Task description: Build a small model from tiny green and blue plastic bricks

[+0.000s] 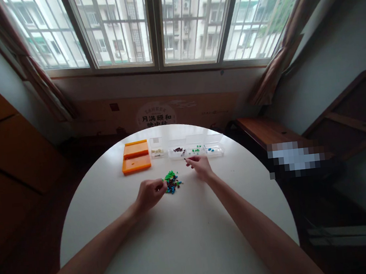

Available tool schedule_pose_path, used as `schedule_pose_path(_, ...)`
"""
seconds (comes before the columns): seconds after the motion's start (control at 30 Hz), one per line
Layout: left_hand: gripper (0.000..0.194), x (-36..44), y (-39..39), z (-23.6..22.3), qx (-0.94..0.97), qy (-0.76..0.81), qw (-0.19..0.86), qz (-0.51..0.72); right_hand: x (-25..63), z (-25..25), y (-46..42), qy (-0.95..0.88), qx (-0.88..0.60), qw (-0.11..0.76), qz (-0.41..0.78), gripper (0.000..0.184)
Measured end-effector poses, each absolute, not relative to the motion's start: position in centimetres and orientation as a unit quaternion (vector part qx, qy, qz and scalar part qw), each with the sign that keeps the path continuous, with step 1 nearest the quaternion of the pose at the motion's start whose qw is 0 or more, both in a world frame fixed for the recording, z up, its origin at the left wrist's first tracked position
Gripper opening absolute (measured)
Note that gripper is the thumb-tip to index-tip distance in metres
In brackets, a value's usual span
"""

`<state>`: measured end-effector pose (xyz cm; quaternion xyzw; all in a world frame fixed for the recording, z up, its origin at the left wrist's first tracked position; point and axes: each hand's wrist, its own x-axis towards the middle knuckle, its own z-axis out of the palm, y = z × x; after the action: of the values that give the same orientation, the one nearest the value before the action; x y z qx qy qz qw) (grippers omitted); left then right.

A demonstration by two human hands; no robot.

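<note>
A loose pile of small green, blue and dark brown pieces [172, 183] lies in the middle of the white table. At its left edge is my left hand [150, 193], fingers curled closed; whatever they hold, if anything, is hidden. Beyond the pile to the right, my right hand [201, 166] pinches a small dark piece [185, 159] between thumb and fingertip. Just past it stands a clear plastic compartment box [189, 156] with its lid up. Dark brown, green and blue pieces are sorted into separate compartments of the box.
An orange two-part tray [136, 164] sits at the back left of the round white table [195, 249]. Between it and the compartment box is a smaller clear box [157, 154] with cream pieces. A wooden bench [264, 130] stands right of the table, below the window.
</note>
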<state>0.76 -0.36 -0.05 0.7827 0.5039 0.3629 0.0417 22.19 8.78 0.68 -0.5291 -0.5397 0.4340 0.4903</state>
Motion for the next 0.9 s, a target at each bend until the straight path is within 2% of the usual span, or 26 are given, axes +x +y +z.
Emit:
schedule_pose_path(0.33, 0.041, 0.6, -0.4, -0.2, 0.782, 0.506, 0.05, 0.36, 19.8, 1.6, 13.8, -0.477, -0.618, 0.484, 0.396, 0.017)
schedule_pose_path(0.63, 0.04, 0.8, -0.5, 0.0, 0.788, 0.502, 0.046, 0.353, 19.9, 1.7, 11.8, -0.454, -0.594, 0.505, 0.432, 0.02)
schedule_pose_path(0.77, 0.041, 0.8, -0.4, -0.1, 0.786, 0.503, 0.047, 0.355, 20.4, 0.8, 9.6, -0.514, -0.543, 0.505, 0.432, 0.023)
schedule_pose_path(0.9, 0.041, 0.7, -0.3, -0.3, 0.782, 0.507, 0.047, 0.36, 20.6, -0.4, 7.7, -0.647, -0.505, 0.456, 0.344, 0.02)
